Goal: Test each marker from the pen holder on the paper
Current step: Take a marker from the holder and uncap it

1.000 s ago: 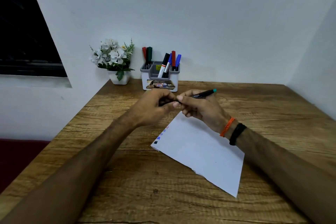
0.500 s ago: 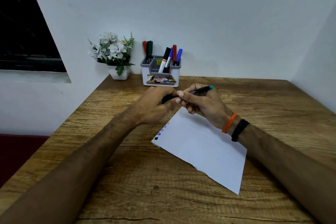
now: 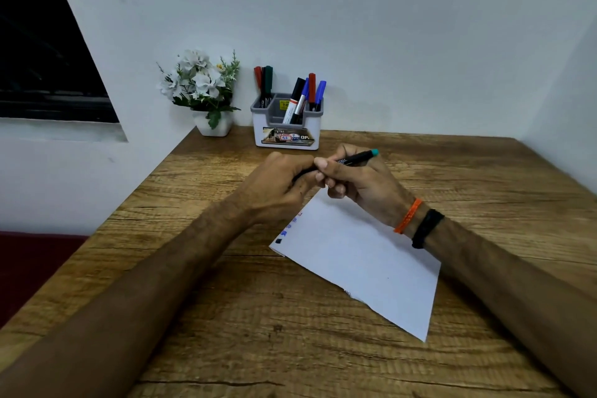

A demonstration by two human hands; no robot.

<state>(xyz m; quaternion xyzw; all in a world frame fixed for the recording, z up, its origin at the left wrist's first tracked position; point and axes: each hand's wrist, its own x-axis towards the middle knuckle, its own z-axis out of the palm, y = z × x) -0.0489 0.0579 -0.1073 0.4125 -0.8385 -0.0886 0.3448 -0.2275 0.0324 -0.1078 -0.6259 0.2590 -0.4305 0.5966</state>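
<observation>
Barely any change over the last second: same pose, same spot, just above the centre of the frame. Clamped round the marker (image 3: 355,159) with the right hand (image 3: 365,186), thumb and fingers curled on the black barrel, teal end poking toward the upper right. Closed over the other end with the left hand (image 3: 277,186), knuckles to the camera, touching the right fingertips. Hidden inside that fist: the cap end, so cannot tell whether on, half off or free. No gap opened between the hands compared with half a second ago, and much the same tilt to the marker.

Held above the table (image 3: 226,317), near the far corner of the paper (image 3: 365,262), touching neither as far as can be seen. Paper lying askew at centre right, with small test marks (image 3: 284,233) in black, blue and red down its left edge, partly behind the left hand. No teal mark in sight among them.

Reads as a cap pull still under way — likely a stiff one, given no parting yet. Could equally be a recap; cannot settle that from here. Either way, nothing visibly added to the task in this second, and no stroke from this marker to be seen.

Holder (image 3: 286,134) at upper centre against the wall, well apart from the hands, with two markers in its left slot and several in the right — red, green, black and blue among them. Tested already or still waiting: cannot tell. Flower pot (image 3: 213,128) just left of the holder.
</observation>
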